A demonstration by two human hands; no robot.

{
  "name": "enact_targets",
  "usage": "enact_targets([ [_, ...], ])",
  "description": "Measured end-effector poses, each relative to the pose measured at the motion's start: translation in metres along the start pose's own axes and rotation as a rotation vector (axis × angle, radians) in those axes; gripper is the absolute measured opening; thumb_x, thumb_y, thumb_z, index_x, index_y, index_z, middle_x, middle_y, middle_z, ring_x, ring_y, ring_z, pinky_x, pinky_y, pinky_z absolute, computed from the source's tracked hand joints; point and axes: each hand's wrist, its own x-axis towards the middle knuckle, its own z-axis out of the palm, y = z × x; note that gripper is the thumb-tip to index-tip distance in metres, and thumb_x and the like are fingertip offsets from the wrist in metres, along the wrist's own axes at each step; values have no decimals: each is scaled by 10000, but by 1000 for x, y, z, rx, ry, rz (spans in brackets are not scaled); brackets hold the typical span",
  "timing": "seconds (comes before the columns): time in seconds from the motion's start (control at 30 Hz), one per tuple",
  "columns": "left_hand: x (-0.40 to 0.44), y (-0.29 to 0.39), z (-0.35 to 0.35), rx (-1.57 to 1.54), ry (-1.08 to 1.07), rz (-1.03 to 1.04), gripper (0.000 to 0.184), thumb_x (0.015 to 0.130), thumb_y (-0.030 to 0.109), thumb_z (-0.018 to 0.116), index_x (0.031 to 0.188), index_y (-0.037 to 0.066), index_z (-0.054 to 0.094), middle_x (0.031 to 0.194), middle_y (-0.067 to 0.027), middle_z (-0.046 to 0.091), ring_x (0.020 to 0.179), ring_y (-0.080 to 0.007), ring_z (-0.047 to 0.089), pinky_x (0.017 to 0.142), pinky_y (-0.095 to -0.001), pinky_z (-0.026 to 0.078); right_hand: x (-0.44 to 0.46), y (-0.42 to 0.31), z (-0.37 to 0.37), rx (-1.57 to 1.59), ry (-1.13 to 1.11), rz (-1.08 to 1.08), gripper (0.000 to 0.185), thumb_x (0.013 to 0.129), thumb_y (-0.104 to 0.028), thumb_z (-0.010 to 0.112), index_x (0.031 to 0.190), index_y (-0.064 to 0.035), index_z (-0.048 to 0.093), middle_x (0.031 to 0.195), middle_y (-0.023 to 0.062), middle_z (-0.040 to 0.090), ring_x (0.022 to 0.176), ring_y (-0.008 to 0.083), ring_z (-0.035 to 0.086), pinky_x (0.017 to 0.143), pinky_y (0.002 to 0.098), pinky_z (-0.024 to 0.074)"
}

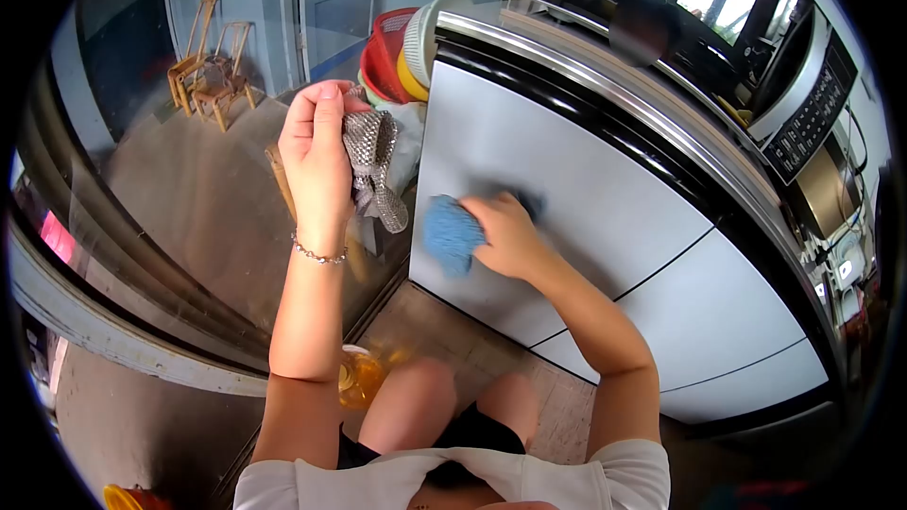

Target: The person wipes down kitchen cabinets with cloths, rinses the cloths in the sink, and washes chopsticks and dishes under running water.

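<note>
My right hand (510, 231) is closed on a blue cloth (453, 234) and presses it against the white front panel (557, 146) of a cabinet. Part of the cloth bunches out to the left of my fingers. Raised at the left, my left hand (316, 132) has its fingers curled at the top of a silvery, sparkly bow (375, 156). The bow hangs down beside the wrist; whether it is fixed to anything behind it I cannot tell. A beaded bracelet (319, 255) circles my left wrist.
Red, yellow and pale green plastic baskets (385, 52) stand behind the cabinet's left corner. A microwave (803, 104) sits on the counter. Beside my knees is a container of yellow liquid (359, 376). Small wooden chairs (219, 76) stand far left, past a framed glass pane.
</note>
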Motion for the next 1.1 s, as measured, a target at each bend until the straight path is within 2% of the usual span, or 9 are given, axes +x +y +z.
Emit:
enact_targets([
  [0.17, -29, -27, 18, 30, -138, -192, 164, 863, 161, 474, 881, 11, 537, 726, -16, 551, 687, -60, 503, 635, -187, 402, -74, 41, -8, 705, 636, 190, 519, 551, 53, 450, 1068, 3, 442, 997, 142, 512, 1026, 198, 462, 852, 280, 353],
  [0.3, -69, -56, 27, 60, -297, -388, 117, 818, 65, 524, 916, 1, 529, 721, 15, 542, 668, -45, 501, 610, -164, 393, -120, 44, -54, 392, 1273, 107, 445, 625, 48, 509, 1050, -38, 410, 1054, 115, 425, 983, 194, 430, 840, 288, 348],
  [0.37, -79, -66, 29, 22, -403, -403, 128, 817, 62, 523, 929, 1, 523, 724, 19, 537, 668, -36, 493, 600, -157, 386, -122, 46, -74, -22, 1608, -126, 413, 651, -6, 564, 1036, -43, 419, 1048, 116, 429, 939, 206, 435, 825, 294, 346],
  [0.43, -84, -63, 36, 31, -455, -414, 142, 826, 85, 524, 943, 4, 522, 723, 20, 534, 661, -32, 483, 589, -159, 382, -119, 51, -80, -524, 1706, 42, 416, 640, -38, 596, 1024, -39, 437, 1016, 127, 450, 922, 256, 447, 817, 333, 344],
  [0.63, -87, -61, 40, 27, -468, -432, 145, 841, 99, 508, 949, 4, 523, 722, 13, 531, 676, -39, 478, 608, -163, 368, -53, 59, -68, -769, 1633, 461, 409, 606, -118, 600, 1004, -67, 519, 1008, 98, 502, 964, 279, 440, 821, 377, 217],
  [0.77, -80, -75, 44, 132, -464, -317, 177, 812, 105, 551, 962, 14, 529, 711, 28, 528, 580, -15, 463, 505, -150, 361, -4, 42, -39, -671, 1334, 301, 588, 523, -92, 590, 1098, -98, 469, 1145, 75, 440, 1097, 256, 367, 762, 399, 223],
  [0.97, -47, -35, 65, 786, -462, 218, 428, 758, 89, 574, 1167, 87, 450, 677, -27, 556, 443, -70, 426, 434, -211, 339, 50, 13, -46, -563, 1254, -96, 393, 679, -111, 494, 1067, -54, 480, 1147, 58, 431, 1094, 215, 374, 848, 348, 278],
  [1.03, -30, -37, 66, 913, -447, 282, 472, 750, 171, 551, 1200, 118, 423, 689, -107, 569, 520, -254, 541, 491, -338, 430, 71, 12, -58, -493, 1140, -181, 383, 680, -95, 484, 1060, -52, 489, 1130, 63, 443, 1084, 224, 386, 871, 367, 277],
  [1.1, -16, -46, 68, 999, -443, 255, 453, 751, 188, 545, 1185, 109, 442, 728, -126, 586, 624, -276, 571, 552, -343, 451, 76, 13, -61, -476, 1067, -227, 385, 674, -88, 480, 1057, -51, 492, 1118, 61, 450, 1080, 227, 392, 884, 380, 279],
])
